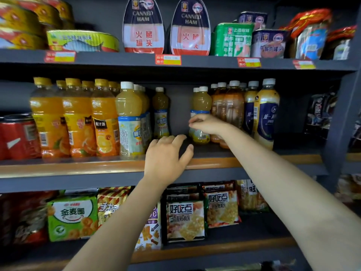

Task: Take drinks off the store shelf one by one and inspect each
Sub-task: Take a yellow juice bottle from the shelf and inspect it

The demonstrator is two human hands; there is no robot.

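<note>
The middle shelf carries rows of drink bottles. My right hand reaches in and curls its fingers round the waist of a pale yellow juice bottle with a white cap, which stands upright on the shelf. My left hand lies flat with straight fingers on the bare shelf gap left of that bottle. Another bottle of the same kind stands deeper in the gap. More of them line the gap's left side.
Orange juice bottles and red cans fill the shelf's left. Peach-coloured bottles and navy-labelled bottles stand on the right. Canned ham sits on the shelf above, snack bags on the one below.
</note>
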